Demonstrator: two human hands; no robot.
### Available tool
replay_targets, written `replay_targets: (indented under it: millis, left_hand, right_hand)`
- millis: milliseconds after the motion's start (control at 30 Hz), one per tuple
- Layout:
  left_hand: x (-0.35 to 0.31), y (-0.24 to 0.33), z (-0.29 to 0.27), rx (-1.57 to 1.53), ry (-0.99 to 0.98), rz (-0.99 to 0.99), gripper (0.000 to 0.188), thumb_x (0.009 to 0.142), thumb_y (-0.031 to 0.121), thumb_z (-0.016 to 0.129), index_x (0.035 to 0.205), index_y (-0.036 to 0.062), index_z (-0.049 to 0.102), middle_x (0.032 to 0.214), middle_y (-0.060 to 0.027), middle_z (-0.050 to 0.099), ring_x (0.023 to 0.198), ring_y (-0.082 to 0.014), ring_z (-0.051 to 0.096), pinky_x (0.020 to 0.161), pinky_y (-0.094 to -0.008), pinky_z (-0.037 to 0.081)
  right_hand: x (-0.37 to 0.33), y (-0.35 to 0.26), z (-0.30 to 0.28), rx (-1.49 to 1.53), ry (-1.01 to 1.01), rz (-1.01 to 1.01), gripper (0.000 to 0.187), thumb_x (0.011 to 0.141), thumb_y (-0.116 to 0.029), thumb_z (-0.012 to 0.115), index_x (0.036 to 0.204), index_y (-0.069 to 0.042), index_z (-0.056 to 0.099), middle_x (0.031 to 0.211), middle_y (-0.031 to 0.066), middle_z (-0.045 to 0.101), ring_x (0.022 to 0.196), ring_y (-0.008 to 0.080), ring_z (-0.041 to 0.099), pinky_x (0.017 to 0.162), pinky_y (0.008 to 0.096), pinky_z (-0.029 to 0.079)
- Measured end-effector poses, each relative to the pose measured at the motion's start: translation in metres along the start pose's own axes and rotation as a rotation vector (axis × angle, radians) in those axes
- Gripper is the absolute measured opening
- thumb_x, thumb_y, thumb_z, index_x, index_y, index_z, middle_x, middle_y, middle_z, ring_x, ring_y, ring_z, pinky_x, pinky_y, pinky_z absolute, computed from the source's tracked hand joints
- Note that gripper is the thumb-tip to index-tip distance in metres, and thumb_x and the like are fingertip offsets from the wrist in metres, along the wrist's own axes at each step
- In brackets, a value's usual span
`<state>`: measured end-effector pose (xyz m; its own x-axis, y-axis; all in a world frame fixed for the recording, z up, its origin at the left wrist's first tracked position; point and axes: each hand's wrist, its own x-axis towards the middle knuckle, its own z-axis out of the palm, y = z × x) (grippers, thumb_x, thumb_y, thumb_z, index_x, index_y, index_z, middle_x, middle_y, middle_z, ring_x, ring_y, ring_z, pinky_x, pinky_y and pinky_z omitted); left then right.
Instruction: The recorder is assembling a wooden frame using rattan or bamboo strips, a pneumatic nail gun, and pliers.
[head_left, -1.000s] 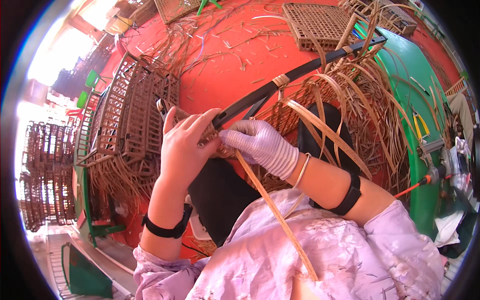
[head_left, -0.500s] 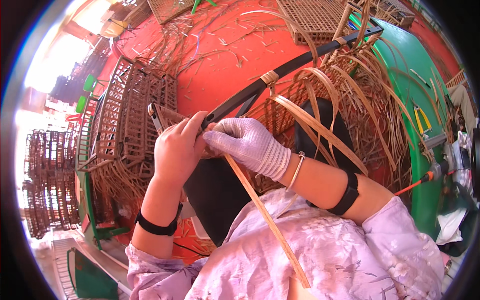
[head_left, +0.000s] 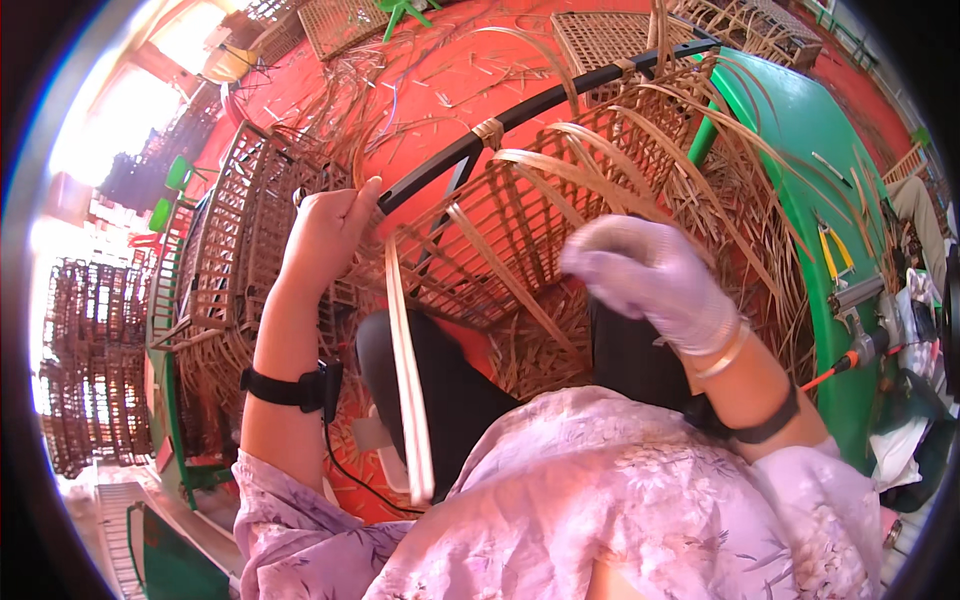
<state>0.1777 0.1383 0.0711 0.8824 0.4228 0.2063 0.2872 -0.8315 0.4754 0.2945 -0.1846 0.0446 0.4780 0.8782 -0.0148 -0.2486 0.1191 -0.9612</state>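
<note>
My bare left hand [head_left: 328,232] is closed around the near end of a dark bar [head_left: 435,172], part of the frame of a woven rattan panel [head_left: 520,225]. Below that hand a flat pale strip [head_left: 408,380] hangs from the panel's edge over my lap. My right hand [head_left: 650,280], in a white knit glove, is raised to the right, apart from the bar. Motion blurs its curled fingers, so whether they hold anything cannot be made out. Several loose strips [head_left: 600,150] arch up from the panel beside it. A strip binding [head_left: 488,132] wraps the bar midway.
A green table [head_left: 790,120] at the right carries yellow-handled pliers [head_left: 833,252] and a power tool with an orange cord [head_left: 855,358]. Woven pieces [head_left: 240,235] are stacked at the left. Strip scraps litter the red floor [head_left: 450,90].
My right hand has left the bar beside my left hand and swung right. My left hand and the bar have shifted left. The strip near my left hand now hangs straighter, its pale side showing.
</note>
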Motion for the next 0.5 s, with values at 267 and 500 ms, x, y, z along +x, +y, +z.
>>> replay_targets:
  millis: [267, 500]
  left_hand:
    - [0.023, -0.062, 0.004, -0.03, 0.071, 0.112, 0.049, 0.097, 0.034, 0.059, 0.066, -0.0039, 0.059, 0.052, -0.0109, 0.041, 0.051, -0.0187, 0.032, 0.05, -0.0383, 0.035]
    - [0.033, -0.099, 0.014, -0.053, 0.065, -0.034, 0.053, 0.101, 0.033, 0.056, 0.059, 0.0037, 0.041, 0.054, 0.0009, 0.029, 0.052, -0.0079, 0.031, 0.048, -0.0333, 0.025]
  right_hand:
    - [-0.134, -0.035, -0.136, -0.302, 0.685, -0.196, 0.029, 0.1, -0.03, 0.057, 0.099, -0.003, 0.064, 0.059, -0.0026, 0.051, 0.046, 0.004, 0.042, 0.043, 0.0194, 0.029]
    - [-0.287, -0.016, -0.288, -0.107, 1.646, -0.112, 0.041, 0.089, -0.048, 0.068, 0.091, -0.008, 0.062, 0.054, -0.0019, 0.049, 0.037, 0.0089, 0.039, 0.034, 0.0245, 0.028]
